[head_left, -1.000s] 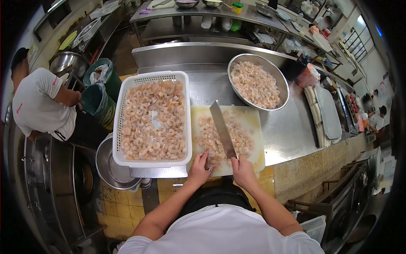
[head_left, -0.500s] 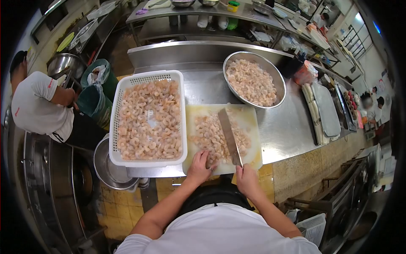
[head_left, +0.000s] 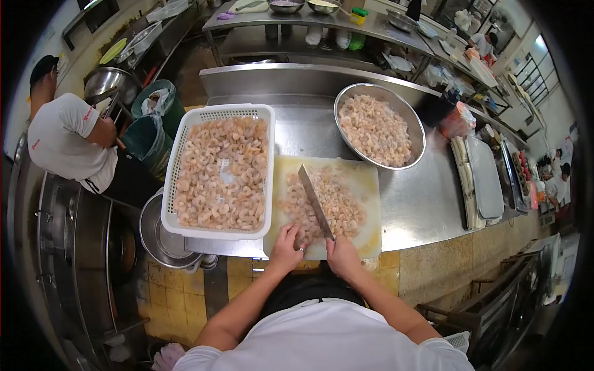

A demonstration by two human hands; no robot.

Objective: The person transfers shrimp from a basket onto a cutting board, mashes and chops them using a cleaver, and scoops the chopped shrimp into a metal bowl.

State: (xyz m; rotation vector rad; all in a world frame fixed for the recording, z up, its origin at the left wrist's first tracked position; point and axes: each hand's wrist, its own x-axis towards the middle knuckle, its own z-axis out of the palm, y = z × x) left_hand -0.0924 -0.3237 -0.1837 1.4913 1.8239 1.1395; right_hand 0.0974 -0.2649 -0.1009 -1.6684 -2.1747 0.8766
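A pale cutting board (head_left: 370, 179) lies on the steel counter with peeled shrimp (head_left: 343, 207) spread over it, many in small pieces. My right hand (head_left: 344, 257) is closed around the handle of a cleaver-like knife (head_left: 315, 203), whose long blade slants away to the left across the shrimp. At the board's front edge, my left hand (head_left: 286, 251) has its fingers curled against shrimp, left of the blade. A white perforated basket (head_left: 270, 167) full of whole peeled shrimp stands to the left. Behind the board on the right is a steel bowl (head_left: 422, 143) heaped with shrimp pieces.
A person in a white shirt (head_left: 65, 139) stands at the left by green bins (head_left: 141, 143). A metal pot (head_left: 151, 229) sits below the basket's corner. Lids or trays (head_left: 482, 179) lie on the counter's right. A steel shelf table (head_left: 371, 28) runs behind; other people work farther right.
The knife and my right hand have moved left, bringing the blade nearer my left hand. My view has shifted slightly, and the person at left has moved a little.
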